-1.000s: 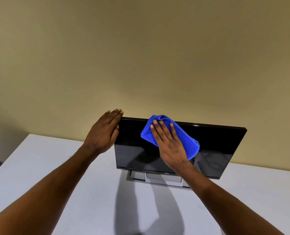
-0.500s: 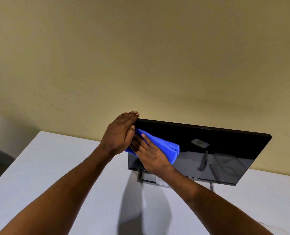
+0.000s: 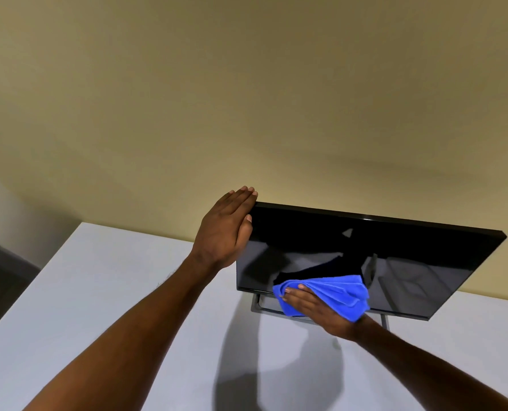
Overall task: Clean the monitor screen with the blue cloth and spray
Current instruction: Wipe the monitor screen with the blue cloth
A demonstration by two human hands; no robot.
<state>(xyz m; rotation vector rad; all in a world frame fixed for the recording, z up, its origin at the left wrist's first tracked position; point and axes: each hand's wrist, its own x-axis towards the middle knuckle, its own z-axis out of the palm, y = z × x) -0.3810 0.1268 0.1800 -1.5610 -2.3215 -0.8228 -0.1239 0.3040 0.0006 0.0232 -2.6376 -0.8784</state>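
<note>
A black monitor (image 3: 395, 247) stands on a white table (image 3: 98, 292), its dark glossy screen facing me and tilted. My left hand (image 3: 226, 229) lies flat against the monitor's upper left corner and left edge, fingers straight and together. My right hand (image 3: 318, 310) presses a bunched blue cloth (image 3: 335, 295) against the lower left part of the screen, over the bottom bezel. The cloth hides part of the bezel and the stand. No spray bottle is in view.
The monitor's grey stand (image 3: 258, 307) shows below the screen. A beige wall (image 3: 247, 99) rises right behind the monitor. The table's left edge runs diagonally at the left, with a dark floor area (image 3: 0, 277) beyond it.
My right hand has slid the cloth from the upper left of the screen down to its lower left edge. The left hand stays on the monitor's left corner. The view has shifted left.
</note>
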